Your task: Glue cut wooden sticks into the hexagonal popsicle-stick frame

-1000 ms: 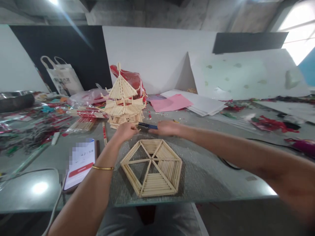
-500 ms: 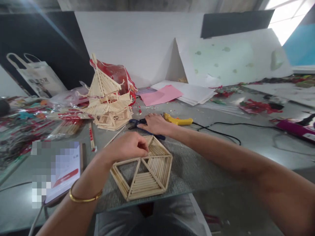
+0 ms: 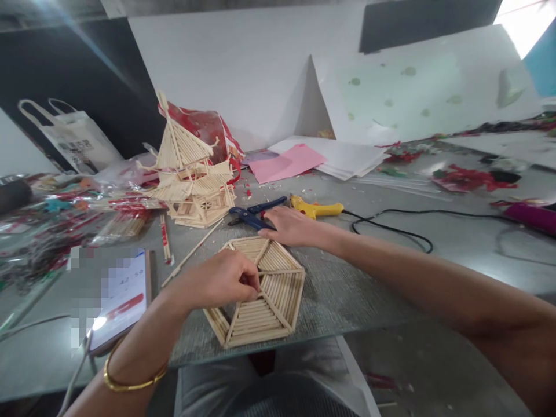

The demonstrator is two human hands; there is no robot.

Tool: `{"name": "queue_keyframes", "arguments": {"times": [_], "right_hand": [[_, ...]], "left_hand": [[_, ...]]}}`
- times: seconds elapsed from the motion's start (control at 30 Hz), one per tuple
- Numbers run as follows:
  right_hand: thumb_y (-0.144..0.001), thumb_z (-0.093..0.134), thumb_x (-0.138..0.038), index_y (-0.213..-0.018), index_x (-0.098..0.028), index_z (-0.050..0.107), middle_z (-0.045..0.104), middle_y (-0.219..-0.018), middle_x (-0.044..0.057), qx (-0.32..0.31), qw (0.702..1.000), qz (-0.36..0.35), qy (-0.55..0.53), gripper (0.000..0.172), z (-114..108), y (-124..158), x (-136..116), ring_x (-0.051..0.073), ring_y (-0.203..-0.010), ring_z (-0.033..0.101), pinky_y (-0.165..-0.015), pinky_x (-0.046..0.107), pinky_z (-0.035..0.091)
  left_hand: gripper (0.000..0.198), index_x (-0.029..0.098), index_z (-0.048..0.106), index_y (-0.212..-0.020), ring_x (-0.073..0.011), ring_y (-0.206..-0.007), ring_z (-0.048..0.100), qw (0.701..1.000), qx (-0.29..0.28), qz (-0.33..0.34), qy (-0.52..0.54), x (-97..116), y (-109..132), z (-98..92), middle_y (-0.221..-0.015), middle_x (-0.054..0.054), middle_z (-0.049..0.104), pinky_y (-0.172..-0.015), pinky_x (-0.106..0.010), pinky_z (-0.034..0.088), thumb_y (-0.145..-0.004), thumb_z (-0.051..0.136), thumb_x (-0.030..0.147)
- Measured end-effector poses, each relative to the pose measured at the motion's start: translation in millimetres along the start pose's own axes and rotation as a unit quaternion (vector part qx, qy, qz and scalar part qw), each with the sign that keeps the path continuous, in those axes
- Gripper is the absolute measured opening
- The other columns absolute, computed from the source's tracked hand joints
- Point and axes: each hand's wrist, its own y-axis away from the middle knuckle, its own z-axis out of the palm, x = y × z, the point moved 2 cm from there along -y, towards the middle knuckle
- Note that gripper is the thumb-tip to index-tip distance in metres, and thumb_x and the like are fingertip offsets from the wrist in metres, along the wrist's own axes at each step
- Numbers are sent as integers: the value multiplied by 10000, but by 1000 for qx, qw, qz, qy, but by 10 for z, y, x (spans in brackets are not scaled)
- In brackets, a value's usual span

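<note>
A hexagonal panel of thin wooden sticks (image 3: 284,292) lies flat near the table's front edge, its sections lined with rows of sticks. My left hand (image 3: 230,281) is over the panel's left and middle part, thumb and fingers pinched together near the centre; whatever they hold is too small to make out. Just beyond the panel, my right hand (image 3: 289,226) rests with its fingers extended beside blue-handled cutters (image 3: 249,215). A yellow glue gun (image 3: 319,209) lies right behind that hand. One loose stick (image 3: 191,255) lies left of the panel.
A stick-built pagoda model (image 3: 191,179) stands at the back left. A phone (image 3: 124,295) lies at left, near packets of sticks (image 3: 125,223). Pink paper (image 3: 286,163) and white sheets lie behind. The glue gun's black cord (image 3: 399,211) runs right.
My right hand has drawn back to the right off the cutters, which now show more fully and sit at a different angle. My left hand has moved slightly nearer over the panel's centre.
</note>
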Motion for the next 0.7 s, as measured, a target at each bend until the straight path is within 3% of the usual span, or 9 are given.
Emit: {"name": "queue_keyframes", "arguments": {"times": [0.47,0.7], "right_hand": [[-848,425,-473,-946,-133,579,605,-990,136,7,999,-33,6,386,-5,28,41,258,-928,544,-762,323,373],[-864,390,-501,-920,-126,585,605,-972,150,9,999,-32,0,426,-3,19,47,265,-919,549,-760,332,375]], "left_hand": [[175,203,683,-707,-106,-605,548,998,-7,21,-57,71,-20,5,-653,22,654,-580,-223,347,-674,511,200],[201,200,678,-706,-120,-622,557,993,20,15,-112,93,0,23,-692,-3,675,-562,-236,331,-671,481,177]]}}
